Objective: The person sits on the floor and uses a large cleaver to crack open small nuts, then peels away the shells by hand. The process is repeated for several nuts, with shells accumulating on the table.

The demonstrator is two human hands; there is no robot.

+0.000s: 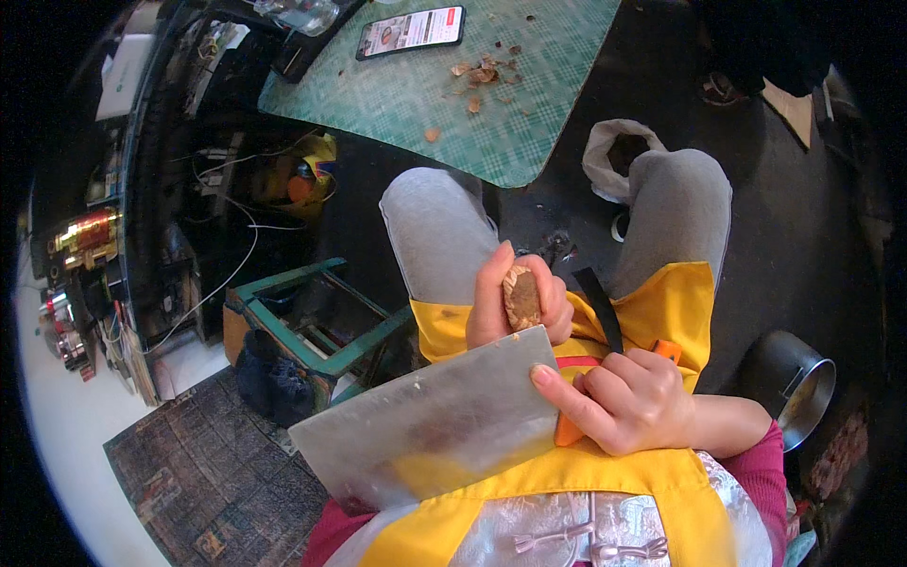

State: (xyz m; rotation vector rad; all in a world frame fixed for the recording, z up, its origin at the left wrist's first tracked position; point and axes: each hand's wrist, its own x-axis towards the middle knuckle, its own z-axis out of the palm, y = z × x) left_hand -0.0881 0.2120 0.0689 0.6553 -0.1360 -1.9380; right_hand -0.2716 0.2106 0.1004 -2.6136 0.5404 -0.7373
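Above my lap, my left hand [557,317] is closed round a small oblong brown piece [522,300] with a rough dark face and pale, nicked edges; I cannot tell its kind. My right hand [633,402] grips the orange handle of a cleaver [425,416], its index finger stretched along the blade. The wide grey blade slants down to the left, across my yellow apron [557,482]. Its upper edge meets the lower end of the brown piece. The cleaver hides part of my left forearm.
Ahead stands a green checked table [368,99] bearing a phone [411,32] and brown scraps [484,74]. A white-lined bin [605,156] is beside my right knee. At left are a green-framed stool [331,364] and cluttered shelves [123,255]; a metal pot [803,392] is at right.
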